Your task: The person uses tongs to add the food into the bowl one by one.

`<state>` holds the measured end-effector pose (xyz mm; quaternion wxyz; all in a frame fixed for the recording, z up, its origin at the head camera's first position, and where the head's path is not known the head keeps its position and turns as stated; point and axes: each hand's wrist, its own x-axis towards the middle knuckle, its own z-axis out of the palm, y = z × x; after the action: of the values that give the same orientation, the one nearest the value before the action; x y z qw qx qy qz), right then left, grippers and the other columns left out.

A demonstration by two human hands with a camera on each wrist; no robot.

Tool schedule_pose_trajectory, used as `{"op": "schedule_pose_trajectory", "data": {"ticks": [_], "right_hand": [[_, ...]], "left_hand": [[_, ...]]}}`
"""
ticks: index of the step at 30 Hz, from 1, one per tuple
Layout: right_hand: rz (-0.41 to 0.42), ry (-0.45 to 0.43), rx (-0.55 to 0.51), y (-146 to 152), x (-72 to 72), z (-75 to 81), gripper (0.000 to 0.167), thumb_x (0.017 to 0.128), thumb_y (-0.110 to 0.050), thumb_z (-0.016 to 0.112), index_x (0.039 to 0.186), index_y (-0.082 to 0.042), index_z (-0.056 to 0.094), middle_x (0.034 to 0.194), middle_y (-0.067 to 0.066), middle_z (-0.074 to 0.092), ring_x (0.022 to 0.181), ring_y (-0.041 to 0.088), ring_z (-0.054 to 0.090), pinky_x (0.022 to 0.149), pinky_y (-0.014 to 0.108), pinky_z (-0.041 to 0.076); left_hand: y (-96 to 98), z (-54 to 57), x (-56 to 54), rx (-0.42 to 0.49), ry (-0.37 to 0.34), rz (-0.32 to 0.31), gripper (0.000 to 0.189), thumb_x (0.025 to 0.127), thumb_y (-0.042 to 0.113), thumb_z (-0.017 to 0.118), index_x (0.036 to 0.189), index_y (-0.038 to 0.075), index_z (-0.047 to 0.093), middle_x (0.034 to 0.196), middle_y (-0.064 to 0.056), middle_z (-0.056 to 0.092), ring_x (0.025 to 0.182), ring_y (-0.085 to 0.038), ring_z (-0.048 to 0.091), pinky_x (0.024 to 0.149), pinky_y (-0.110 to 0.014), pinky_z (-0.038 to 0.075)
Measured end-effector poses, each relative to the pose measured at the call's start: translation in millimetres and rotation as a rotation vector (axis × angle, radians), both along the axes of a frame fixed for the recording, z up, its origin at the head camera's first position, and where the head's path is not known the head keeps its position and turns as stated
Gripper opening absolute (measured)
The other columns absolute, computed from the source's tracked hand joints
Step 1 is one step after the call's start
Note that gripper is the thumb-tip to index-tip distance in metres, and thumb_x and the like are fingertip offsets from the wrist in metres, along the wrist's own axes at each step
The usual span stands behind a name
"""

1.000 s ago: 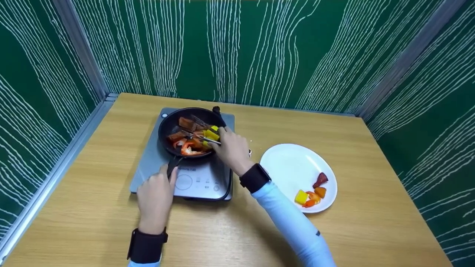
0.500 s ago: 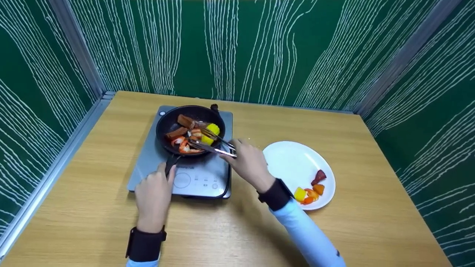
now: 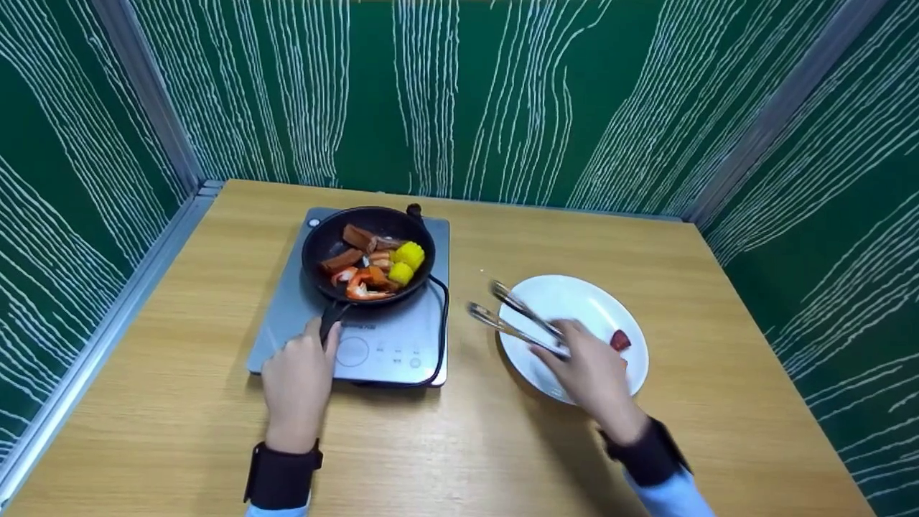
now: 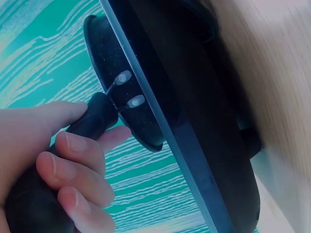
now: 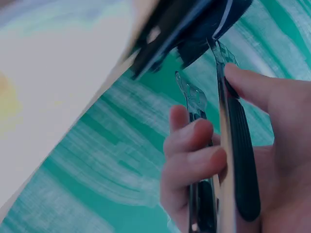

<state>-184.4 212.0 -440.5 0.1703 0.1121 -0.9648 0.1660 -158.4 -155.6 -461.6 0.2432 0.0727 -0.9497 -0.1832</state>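
Observation:
A black frying pan (image 3: 327, 240) with sausage pieces, shrimp and two yellow corn pieces (image 3: 406, 262) sits on a grey induction cooker (image 3: 388, 343). My left hand (image 3: 296, 380) grips the pan's black handle (image 4: 92, 121) at the cooker's front. My right hand (image 3: 592, 377) holds metal tongs (image 3: 513, 319) over the white plate (image 3: 567, 298), their tips apart and empty, pointing toward the cooker. The right wrist view shows my fingers (image 5: 194, 155) curled round the tongs (image 5: 228, 136). A red sausage piece (image 3: 619, 339) lies on the plate; the hand hides other food there.
Green panels with white streaks wall in the wooden table (image 3: 179, 431) on the left, back and right. The cooker's black cord (image 3: 441, 323) loops along its right side.
My right hand has drawn the tongs out of the pan and swung right, to above the plate. A corn piece now lies free in the pan. The left hand stays on the handle.

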Motion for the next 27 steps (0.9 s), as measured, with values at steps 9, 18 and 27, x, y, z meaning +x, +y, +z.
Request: {"op": "schedule_pose_trajectory", "data": {"ticks": [9, 18, 27], "right_hand": [[-0.205, -0.325, 0.064, 75, 42.5, -3.4, 0.06, 0.091, -0.044, 0.076, 0.128, 0.001, 0.063, 0.115, 0.021, 0.069, 0.088, 0.027, 0.064, 0.074, 0.046, 0.053], [-0.345, -0.575, 0.064, 95, 57.1, -6.9, 0.078, 0.09, -0.063, 0.067, 0.135, 0.0, 0.059, 0.107, 0.015, 0.065, 0.08, 0.023, 0.057, 0.066, 0.037, 0.046], [-0.352, -0.567, 0.069, 96, 65.0, -10.4, 0.066, 0.094, -0.057, 0.066, 0.132, -0.003, 0.062, 0.1, 0.01, 0.068, 0.076, 0.021, 0.056, 0.065, 0.035, 0.044]], "left_hand": [[0.9, -1.0, 0.6, -0.004, 0.002, 0.001, 0.037, 0.102, 0.033, 0.064, 0.112, -0.002, 0.07, 0.066, -0.021, 0.068, 0.049, -0.035, 0.063, 0.042, -0.043, 0.044], [0.5, -1.5, 0.7, 0.001, 0.025, 0.008, 0.034, 0.101, 0.032, 0.065, 0.107, -0.001, 0.069, 0.064, -0.021, 0.067, 0.05, -0.038, 0.064, 0.041, -0.046, 0.044], [0.4, -0.4, 0.4, -0.013, 0.026, 0.002, 0.033, 0.101, 0.033, 0.064, 0.101, 0.0, 0.067, 0.059, -0.018, 0.063, 0.046, -0.035, 0.061, 0.039, -0.041, 0.039]]}}
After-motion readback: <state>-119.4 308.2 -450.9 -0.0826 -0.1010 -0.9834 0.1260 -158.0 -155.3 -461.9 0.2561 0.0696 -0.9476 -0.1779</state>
